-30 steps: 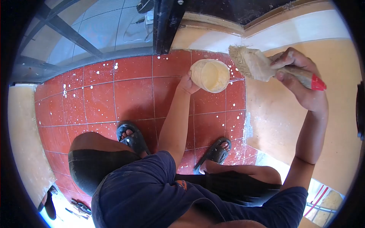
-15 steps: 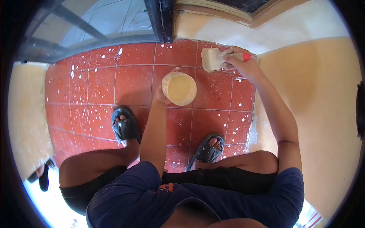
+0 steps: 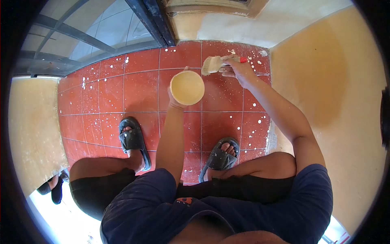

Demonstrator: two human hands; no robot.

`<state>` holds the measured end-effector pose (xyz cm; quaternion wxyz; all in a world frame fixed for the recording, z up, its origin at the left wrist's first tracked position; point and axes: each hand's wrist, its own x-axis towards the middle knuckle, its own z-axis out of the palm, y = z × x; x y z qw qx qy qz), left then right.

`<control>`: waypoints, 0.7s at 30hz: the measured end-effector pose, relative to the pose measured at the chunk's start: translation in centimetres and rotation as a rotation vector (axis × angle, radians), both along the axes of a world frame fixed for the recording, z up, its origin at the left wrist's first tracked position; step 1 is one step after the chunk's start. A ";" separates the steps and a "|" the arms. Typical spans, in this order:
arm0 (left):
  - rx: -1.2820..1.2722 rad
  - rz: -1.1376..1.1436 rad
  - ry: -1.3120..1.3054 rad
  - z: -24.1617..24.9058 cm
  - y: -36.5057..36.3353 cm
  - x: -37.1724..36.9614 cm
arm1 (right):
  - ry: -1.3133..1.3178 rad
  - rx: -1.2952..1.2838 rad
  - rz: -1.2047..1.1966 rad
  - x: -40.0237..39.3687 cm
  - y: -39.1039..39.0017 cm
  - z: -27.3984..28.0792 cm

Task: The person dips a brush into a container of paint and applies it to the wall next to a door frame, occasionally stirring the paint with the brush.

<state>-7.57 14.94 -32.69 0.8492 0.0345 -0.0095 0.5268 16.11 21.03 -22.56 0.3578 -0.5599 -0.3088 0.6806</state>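
My left hand is wrapped around a round cup of cream-yellow paint, held above the tiled floor. Some of its fingers are hidden by the cup. To the right, my right hand grips a wide paintbrush by its handle, which has a red end. The brush's pale bristles point left, a short way above and right of the cup and apart from it.
Red floor tiles carry many white paint spots. A yellow and white wall stands at the right, with a dark-framed glass door at the upper left. My sandalled feet rest on the floor. Another person's foot shows at lower left.
My right hand has carried the paintbrush left, closer to the cup, and its bristles now point more to the left. The cup sits slightly further left and higher. The view has turned a little.
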 end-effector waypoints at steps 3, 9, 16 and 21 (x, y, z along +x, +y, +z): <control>-0.009 0.010 0.076 1.0 0.5 0.2 | -0.006 0.014 -0.036 0.4 -0.3 0.2; 0.126 -0.114 -0.051 4.8 0.4 0.5 | 0.026 0.063 -0.153 1.1 -1.0 1.7; 0.166 -0.124 0.008 4.5 2.5 -1.5 | -0.088 0.062 -0.168 -0.4 -1.0 3.1; 0.018 -0.046 0.046 2.7 4.4 -3.4 | -0.334 0.262 -0.040 -2.7 -1.2 4.2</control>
